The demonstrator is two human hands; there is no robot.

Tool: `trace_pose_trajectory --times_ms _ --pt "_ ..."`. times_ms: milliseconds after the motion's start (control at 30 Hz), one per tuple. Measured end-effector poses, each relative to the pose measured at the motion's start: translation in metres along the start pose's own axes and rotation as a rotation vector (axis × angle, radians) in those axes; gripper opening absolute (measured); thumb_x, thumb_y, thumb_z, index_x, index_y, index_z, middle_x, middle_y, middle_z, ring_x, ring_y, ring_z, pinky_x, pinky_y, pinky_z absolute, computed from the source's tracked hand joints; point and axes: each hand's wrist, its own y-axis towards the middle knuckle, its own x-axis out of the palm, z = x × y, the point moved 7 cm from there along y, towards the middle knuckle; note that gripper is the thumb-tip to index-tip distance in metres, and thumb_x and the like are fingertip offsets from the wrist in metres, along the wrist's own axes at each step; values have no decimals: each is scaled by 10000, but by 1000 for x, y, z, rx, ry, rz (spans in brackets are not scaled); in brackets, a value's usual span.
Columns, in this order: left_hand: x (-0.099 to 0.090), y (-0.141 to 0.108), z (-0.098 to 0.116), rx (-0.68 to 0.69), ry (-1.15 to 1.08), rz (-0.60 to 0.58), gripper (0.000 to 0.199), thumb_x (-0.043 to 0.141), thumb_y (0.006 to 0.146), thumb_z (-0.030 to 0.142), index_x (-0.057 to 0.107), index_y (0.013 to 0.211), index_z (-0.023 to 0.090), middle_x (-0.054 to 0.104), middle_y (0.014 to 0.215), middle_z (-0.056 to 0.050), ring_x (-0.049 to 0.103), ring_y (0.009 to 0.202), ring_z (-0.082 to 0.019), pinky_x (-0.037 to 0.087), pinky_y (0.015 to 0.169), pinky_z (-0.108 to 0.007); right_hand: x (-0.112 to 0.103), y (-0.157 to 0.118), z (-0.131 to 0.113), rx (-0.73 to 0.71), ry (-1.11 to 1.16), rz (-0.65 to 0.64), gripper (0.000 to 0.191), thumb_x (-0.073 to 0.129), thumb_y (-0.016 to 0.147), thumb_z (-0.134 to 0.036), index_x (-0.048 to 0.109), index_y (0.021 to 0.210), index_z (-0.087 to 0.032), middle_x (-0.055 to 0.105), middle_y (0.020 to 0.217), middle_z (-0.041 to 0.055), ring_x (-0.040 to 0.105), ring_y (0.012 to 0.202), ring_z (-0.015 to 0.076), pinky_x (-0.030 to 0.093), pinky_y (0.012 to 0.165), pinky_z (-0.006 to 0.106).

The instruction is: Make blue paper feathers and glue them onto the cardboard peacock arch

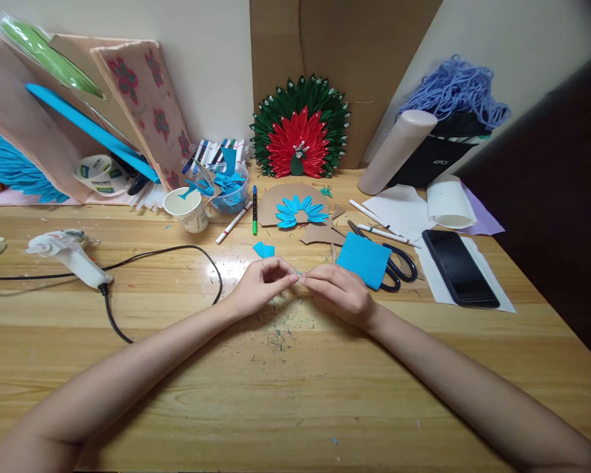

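My left hand (pixel 266 282) and my right hand (pixel 339 289) meet at their fingertips over the middle of the table. Both pinch a tiny blue piece (pixel 299 274), mostly hidden by the fingers. Small blue paper scraps (pixel 264 249) lie just beyond my left hand. A blue paper square (pixel 363 259) rests on black-handled scissors (pixel 404 263) beyond my right hand. Farther back, blue petals (pixel 295 211) form a partial ring on a rounded cardboard piece (pixel 268 197).
A white glue gun (pixel 76 256) with a black cable lies left. A paper cup (pixel 186 209), a tub of blue scraps (pixel 230 190) and markers (pixel 255 210) stand or lie behind. A phone (pixel 460 269) is right. A red and green fan (pixel 300 128) leans at the back.
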Motion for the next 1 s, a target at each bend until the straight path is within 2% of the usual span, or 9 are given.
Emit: trace_pose_trajectory --times_ms 67,167,267,333,533,700,900,1000 --pt "-1 0 1 16 4 7 179 619 793 308 593 776 132 584 723 -20 529 629 -97 436 590 -227 -1 3 4 76 36 24 239 558 827 -99 591 1042 -199 684 887 74 634 844 180 522 712 312" --pt "-3 0 3 52 40 41 171 592 814 305 584 788 135 575 730 -19 528 651 -104 437 599 -233 0 6 17 295 141 51 221 631 790 -178 588 1004 -204 684 879 61 639 815 176 518 720 315" --pt "-2 -2 8 111 163 60 164 554 843 299 584 805 143 575 754 -23 533 675 -112 441 623 -246 5 4 27 489 248 43 147 650 774 -236 601 910 -208 679 834 36 637 773 165 511 681 292" --pt "-1 -4 13 163 276 70 164 538 854 297 587 809 147 581 775 -31 539 701 -122 447 649 -260 7 2 29 547 285 34 69 632 782 -238 606 840 -212 673 792 21 629 737 159 499 659 284" --pt "0 -6 18 236 458 93 140 529 865 274 600 857 154 603 808 -38 543 726 -129 442 661 -268 10 0 29 588 315 20 19 604 785 -201 609 800 -211 659 754 11 612 714 151 471 644 272" --pt "2 -7 16 231 548 86 142 520 872 268 594 837 152 588 775 -23 499 660 -109 403 597 -242 9 1 28 583 292 3 11 599 788 -197 599 783 -207 650 740 11 599 695 146 458 631 266" --pt "3 -9 19 238 517 94 151 531 868 281 606 823 158 611 775 -27 529 677 -114 419 611 -245 7 1 28 574 279 30 31 608 773 -188 587 765 -209 639 724 9 592 684 149 455 610 264" --pt "2 -8 15 185 450 90 185 559 850 321 630 916 163 648 833 -47 566 710 -126 446 632 -258 6 2 27 551 294 50 37 603 775 -180 589 779 -213 641 743 10 597 705 153 468 633 273"
